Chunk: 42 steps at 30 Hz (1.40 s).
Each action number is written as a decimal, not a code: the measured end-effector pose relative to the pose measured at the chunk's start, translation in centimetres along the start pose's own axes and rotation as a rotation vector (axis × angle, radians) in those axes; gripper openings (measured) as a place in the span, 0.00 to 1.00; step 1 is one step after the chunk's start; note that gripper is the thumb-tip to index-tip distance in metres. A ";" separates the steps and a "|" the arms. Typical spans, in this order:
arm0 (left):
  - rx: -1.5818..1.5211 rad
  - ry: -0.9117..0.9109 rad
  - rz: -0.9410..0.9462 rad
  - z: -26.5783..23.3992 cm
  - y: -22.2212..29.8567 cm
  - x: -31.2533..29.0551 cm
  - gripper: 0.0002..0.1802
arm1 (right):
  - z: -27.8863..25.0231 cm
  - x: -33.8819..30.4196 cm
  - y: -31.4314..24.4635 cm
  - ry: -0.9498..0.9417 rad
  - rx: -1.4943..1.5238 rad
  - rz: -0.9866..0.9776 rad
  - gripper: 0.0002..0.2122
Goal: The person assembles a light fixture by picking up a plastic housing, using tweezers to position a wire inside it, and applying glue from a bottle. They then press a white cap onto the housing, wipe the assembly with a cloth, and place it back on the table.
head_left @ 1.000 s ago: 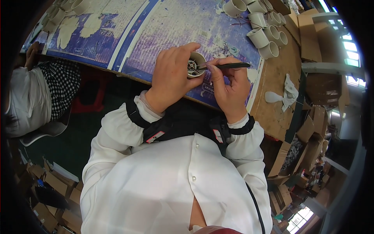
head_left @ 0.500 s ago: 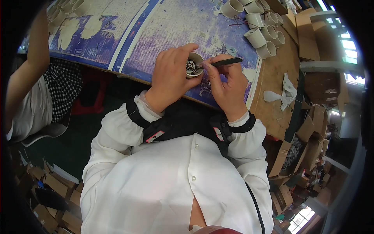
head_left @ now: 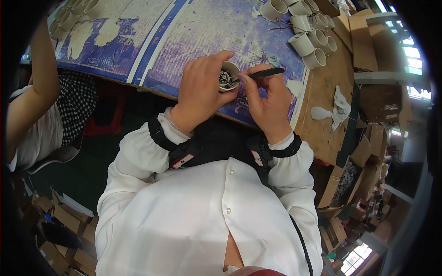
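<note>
Clasping a pale cup (head_left: 234,69) is the left grip (head_left: 201,88); pinching a black tool (head_left: 268,72), the right grip (head_left: 270,103).

The left hand (head_left: 199,89) covers the left side of the off-white cup (head_left: 234,69), so we miss that wall. Small parts (head_left: 224,78) inside the cup: too tiny for us to sort out. Black-handled tool (head_left: 264,72): we can't make out its tip in the cup. Right hand (head_left: 272,103), right of the cup: some curled fingers hidden. Co-worker (head_left: 39,124), well left of the cup: cut off by the dark rim. Grey pieces (head_left: 346,180), far lower right of the cup: too small for us.
</note>
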<state>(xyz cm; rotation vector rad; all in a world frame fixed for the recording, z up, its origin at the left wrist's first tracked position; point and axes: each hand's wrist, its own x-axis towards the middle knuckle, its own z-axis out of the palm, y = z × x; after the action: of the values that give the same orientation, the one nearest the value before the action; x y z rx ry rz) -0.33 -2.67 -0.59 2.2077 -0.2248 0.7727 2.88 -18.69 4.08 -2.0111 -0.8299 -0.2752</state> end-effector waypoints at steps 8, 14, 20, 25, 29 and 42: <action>0.015 -0.036 -0.023 -0.4 -0.1 0.0 0.39 | -2.8 -0.1 -0.7 0.222 0.118 -0.052 0.08; 0.174 0.027 -0.114 -2.3 -3.0 2.1 0.38 | -8.7 -4.0 2.2 0.069 -0.611 -0.067 0.11; 0.187 0.051 -0.218 -2.3 -2.8 2.2 0.36 | -9.8 -8.2 4.4 0.081 -0.661 -0.045 0.12; 0.156 0.044 -0.267 -1.8 -2.5 2.3 0.36 | -10.5 -12.5 5.4 0.606 -0.561 0.341 0.17; 0.189 0.054 -0.233 -1.3 -2.7 2.4 0.36 | -11.9 -11.7 7.6 0.734 -0.621 0.337 0.22; 0.209 0.100 -0.227 -1.5 -2.8 2.0 0.38 | -8.6 -7.2 3.0 0.388 -0.185 0.416 0.15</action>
<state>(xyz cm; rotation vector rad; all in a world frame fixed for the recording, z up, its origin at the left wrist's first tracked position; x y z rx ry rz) 1.67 0.53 -0.38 2.3305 0.1613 0.8061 0.56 -30.02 3.33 -2.1494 -0.1418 -0.4938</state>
